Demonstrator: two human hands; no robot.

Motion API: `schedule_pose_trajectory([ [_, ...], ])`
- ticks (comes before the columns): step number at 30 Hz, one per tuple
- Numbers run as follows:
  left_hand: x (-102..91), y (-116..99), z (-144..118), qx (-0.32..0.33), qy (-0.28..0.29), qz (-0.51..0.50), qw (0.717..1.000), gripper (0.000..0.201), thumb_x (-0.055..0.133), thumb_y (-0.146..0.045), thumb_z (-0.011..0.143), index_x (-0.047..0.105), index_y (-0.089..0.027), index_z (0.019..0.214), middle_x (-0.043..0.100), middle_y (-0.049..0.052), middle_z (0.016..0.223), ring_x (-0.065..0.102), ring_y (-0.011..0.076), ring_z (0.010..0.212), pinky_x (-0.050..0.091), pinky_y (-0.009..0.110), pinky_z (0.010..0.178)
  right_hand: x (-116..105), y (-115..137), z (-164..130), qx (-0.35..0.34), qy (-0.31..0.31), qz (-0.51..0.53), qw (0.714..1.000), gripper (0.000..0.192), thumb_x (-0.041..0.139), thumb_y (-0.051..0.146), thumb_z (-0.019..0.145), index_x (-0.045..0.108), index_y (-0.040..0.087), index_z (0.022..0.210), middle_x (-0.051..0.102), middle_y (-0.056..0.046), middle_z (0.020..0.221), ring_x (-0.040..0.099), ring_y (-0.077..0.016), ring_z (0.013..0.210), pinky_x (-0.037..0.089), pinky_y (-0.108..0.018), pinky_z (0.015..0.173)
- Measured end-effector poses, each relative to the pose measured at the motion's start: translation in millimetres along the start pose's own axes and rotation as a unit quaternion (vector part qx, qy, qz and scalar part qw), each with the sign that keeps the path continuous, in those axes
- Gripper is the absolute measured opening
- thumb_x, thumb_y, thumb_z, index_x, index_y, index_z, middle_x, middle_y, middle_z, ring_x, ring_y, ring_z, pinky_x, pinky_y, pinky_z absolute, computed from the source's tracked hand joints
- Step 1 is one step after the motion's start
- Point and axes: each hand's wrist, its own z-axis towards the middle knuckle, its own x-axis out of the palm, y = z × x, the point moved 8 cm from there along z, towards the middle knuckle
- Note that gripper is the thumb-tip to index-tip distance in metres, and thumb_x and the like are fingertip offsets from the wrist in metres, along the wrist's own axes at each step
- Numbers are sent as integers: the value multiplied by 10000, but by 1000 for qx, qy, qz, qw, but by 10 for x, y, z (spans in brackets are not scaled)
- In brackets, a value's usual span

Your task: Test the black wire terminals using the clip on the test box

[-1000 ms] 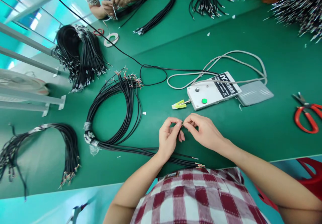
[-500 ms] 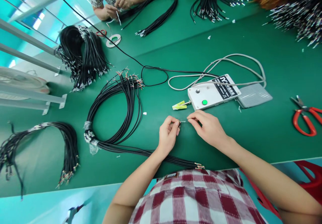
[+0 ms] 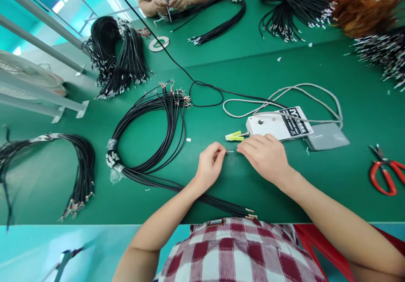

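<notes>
My left hand [image 3: 211,164] pinches a black cable by its end; a short, pale bare wire [image 3: 230,151] pokes out to the right of the fingertips. Across a small gap, my right hand [image 3: 265,155] has its fingers pressed together, fingertips pointing at that wire; anything between them is hidden. Just beyond the right hand lies a white control box [image 3: 272,123] with a dark label. From its left side sticks a metal shaft with a yellow-green clip piece [image 3: 234,136]. Under my left forearm runs a bundle of black cables [image 3: 221,202], coming from a coiled bundle [image 3: 118,132].
Red-handled cutters [image 3: 384,170] lie at the right, near a grey foot pedal [image 3: 329,136]. More black cable bundles [image 3: 79,164] rest at left and along the back. Across the green table [image 3: 202,126], another person's hands [image 3: 171,3] work with a white strip beside a tape roll [image 3: 159,44].
The camera view has shifted. My right hand's fingers have straightened and drawn slightly away from the wire, now covering the box's green button. My left hand keeps its pinch.
</notes>
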Motion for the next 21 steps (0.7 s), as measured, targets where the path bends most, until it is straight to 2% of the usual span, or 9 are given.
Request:
schedule_pose_trajectory([
  [3, -57, 64, 108, -27, -1, -54, 998, 215, 550, -337, 930, 494, -193, 781, 396, -52, 601, 370, 79, 490, 266, 211, 466, 34, -146, 217, 16, 28, -35, 999, 148, 617, 229, 933, 686, 177, 1054, 734, -81, 1092, 541, -264, 1029, 279, -386, 774],
  [5, -88, 85, 178, -28, -7, -63, 998, 221, 560, -342, 922, 486, -194, 776, 402, -53, 603, 374, 76, 487, 262, 211, 465, 133, -191, 334, 7, 65, -45, 997, 165, 659, 204, 896, 688, 160, 1052, 739, -90, 1057, 536, -275, 1022, 273, -396, 785],
  [8, -115, 117, 266, -29, -18, -65, 997, 218, 567, -339, 910, 481, -195, 770, 413, -54, 602, 376, 72, 474, 260, 211, 460, 261, -208, 411, -13, 97, -55, 994, 79, 641, 182, 900, 702, 160, 946, 740, -83, 931, 545, -265, 960, 263, -397, 775],
  [13, -118, 153, 361, -31, -34, -34, 998, 183, 551, -296, 895, 477, -198, 760, 387, -61, 566, 367, 75, 458, 224, 208, 449, 301, -202, 406, -28, 87, -78, 993, 184, 546, 110, 935, 693, 185, 853, 709, -55, 806, 541, -241, 912, 260, -397, 809],
  [21, -72, 136, 441, -18, -39, 24, 999, 153, 526, -235, 887, 474, -197, 748, 425, -58, 576, 371, 82, 479, 254, 210, 475, 289, -200, 438, -31, 90, -82, 992, 209, 547, 101, 923, 683, 189, 792, 684, -52, 758, 516, -236, 873, 255, -405, 858],
])
